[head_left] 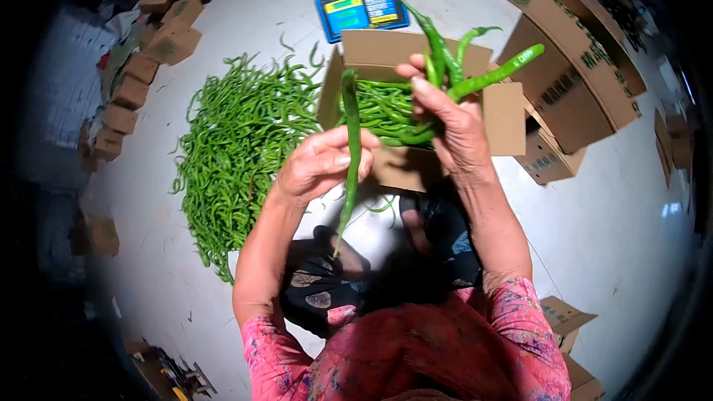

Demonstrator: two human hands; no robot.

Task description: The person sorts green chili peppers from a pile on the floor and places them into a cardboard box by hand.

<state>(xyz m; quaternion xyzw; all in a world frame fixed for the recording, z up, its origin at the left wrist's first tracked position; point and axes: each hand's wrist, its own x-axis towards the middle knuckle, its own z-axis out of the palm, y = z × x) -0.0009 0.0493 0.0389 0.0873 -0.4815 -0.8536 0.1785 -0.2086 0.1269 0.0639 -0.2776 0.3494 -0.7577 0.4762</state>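
Between the thumb and fingers of my left hand (321, 163) is one long green chili pepper (352, 134), hanging nearly upright with its thin tip down. My right hand (454, 119) is closed around several green chili peppers (499, 74) that fan out above and to the right of the fingers. Behind and below both hands stands an open cardboard box (405, 48) with many green peppers inside. Part of the box and its contents is hidden by my right hand. Left of the box, a large heap of green chili peppers (241, 156) lies on the floor.
A blue digital scale (362, 11) rests on the floor beyond the box. Large cardboard cartons (564, 67) stand at the right, and several small boxes (174, 41) line the left side. More cartons (564, 319) are at lower right. A few loose peppers (382, 208) lie near my feet.
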